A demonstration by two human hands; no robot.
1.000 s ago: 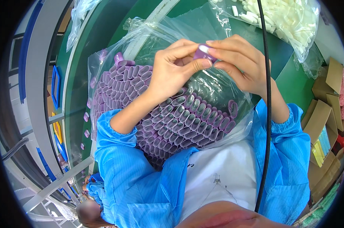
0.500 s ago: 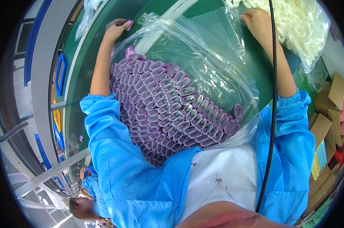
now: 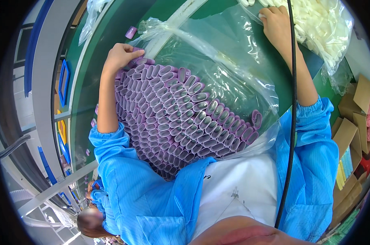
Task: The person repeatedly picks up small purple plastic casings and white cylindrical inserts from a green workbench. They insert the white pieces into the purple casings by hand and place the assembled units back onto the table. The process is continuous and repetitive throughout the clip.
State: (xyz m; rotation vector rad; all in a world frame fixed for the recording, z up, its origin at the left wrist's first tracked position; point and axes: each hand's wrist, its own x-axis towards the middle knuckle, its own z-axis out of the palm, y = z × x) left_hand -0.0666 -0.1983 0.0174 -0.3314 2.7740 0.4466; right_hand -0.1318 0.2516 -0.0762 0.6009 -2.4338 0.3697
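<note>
My left hand [image 3: 120, 57] is closed on a purple oval sleeve [image 3: 136, 52] at the far left corner of a packed block of purple sleeves [image 3: 172, 110]. These hollow sleeves stand on end, open tops up, close to my body. One loose purple sleeve [image 3: 131, 32] lies on the green surface beyond that hand. At the far right, my right hand [image 3: 276, 25] has its fingers curled beside a heap of white oval pieces [image 3: 316, 24]. A bit of white shows at its fingertips, partly hidden.
A clear plastic bag [image 3: 230, 61] spreads beyond the sleeves. A black cable [image 3: 293, 102] hangs down in front of my right arm. Cardboard boxes [image 3: 350, 130] stand at the right. A white strip [image 3: 174, 24] crosses the green surface. Another person [image 3: 96, 218] is at the lower left.
My left hand has let go of one sleeve, now lying on the green surface, and come nearer to the block, onto another sleeve. My right hand has shifted slightly, fingers still curled.
</note>
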